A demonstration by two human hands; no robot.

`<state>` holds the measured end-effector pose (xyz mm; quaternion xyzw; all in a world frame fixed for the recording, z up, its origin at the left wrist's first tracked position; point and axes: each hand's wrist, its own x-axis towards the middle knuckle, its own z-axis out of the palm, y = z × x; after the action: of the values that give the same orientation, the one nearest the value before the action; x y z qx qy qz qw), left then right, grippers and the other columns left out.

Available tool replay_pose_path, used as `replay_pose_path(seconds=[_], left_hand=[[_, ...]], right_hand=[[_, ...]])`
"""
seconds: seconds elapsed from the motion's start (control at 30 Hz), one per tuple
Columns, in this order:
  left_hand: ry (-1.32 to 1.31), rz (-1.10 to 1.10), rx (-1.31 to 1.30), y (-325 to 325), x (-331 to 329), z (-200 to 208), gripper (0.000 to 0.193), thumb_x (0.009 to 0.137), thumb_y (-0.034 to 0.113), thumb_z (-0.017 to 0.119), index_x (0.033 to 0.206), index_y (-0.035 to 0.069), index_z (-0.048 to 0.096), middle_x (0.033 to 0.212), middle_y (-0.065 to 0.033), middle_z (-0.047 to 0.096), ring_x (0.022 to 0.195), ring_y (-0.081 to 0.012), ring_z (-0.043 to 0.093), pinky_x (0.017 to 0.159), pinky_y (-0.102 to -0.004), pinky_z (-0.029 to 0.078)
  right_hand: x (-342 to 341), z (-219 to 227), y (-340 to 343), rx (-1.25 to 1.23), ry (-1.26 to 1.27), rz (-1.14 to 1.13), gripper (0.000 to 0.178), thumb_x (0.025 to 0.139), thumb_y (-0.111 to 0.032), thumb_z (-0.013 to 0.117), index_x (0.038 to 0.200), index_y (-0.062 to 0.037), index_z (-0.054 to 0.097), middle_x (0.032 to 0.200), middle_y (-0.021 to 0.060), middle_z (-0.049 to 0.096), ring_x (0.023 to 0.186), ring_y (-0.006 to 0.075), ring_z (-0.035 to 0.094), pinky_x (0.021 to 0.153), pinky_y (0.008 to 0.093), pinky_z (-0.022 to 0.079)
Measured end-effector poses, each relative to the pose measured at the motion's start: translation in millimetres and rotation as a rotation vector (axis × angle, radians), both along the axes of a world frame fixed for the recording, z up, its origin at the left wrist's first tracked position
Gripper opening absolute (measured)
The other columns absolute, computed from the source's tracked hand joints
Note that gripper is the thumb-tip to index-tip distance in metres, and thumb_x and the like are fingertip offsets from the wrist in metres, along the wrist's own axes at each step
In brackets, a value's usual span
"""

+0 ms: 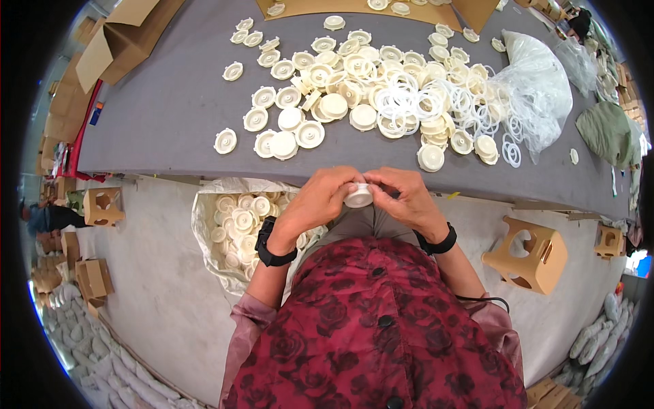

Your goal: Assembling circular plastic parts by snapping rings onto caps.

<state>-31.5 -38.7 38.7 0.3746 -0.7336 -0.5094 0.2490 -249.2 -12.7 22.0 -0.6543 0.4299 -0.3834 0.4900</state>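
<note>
Just off the table's near edge, I hold a cream round plastic cap [359, 197] between both hands. My left hand [325, 195] is closed on its left side, and the fingers of my right hand [407, 199] pinch its right side. Whether a ring is on this cap I cannot tell, since my fingers cover its edge. Beyond my hands, a heap of similar caps [334, 106] is spread over the grey table [170, 136], some with the hollow side up. Several thin translucent white rings [402, 102] lie over the right part of the heap.
A clear plastic bag [538, 88] lies right of the rings. Below the table, left of my legs, stands a white sack [204, 225] full of caps. A brown stool [528, 255] is on the floor at right. Cardboard boxes [129, 41] stand at the far left.
</note>
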Motion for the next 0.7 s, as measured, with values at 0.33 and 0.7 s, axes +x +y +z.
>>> replay_pose_path(seconds=[0.33, 0.7], left_hand=[[0.873, 0.365, 0.383, 34, -27, -53, 0.028, 0.093, 0.003, 0.064, 0.120, -0.001, 0.058, 0.107, -0.0062, 0.067, 0.099, -0.0126, 0.063, 0.088, -0.0259, 0.050], [0.698, 0.346, 0.291, 29, -1, -43, 0.018, 0.093, 0.010, 0.067, 0.106, -0.002, 0.071, 0.096, -0.0055, 0.067, 0.089, -0.0130, 0.061, 0.083, -0.0271, 0.047]], right_hand=[[11, -13, 7, 0.167, -0.581, -0.255, 0.013, 0.095, -0.001, 0.061, 0.104, 0.0062, 0.066, 0.095, 0.0082, 0.067, 0.080, 0.0138, 0.067, 0.070, 0.0278, 0.061], [4, 7, 4, -0.105, -0.192, -0.067, 0.019, 0.087, 0.000, 0.066, 0.105, 0.0005, 0.071, 0.088, 0.0067, 0.068, 0.078, 0.0112, 0.064, 0.069, 0.0234, 0.053]])
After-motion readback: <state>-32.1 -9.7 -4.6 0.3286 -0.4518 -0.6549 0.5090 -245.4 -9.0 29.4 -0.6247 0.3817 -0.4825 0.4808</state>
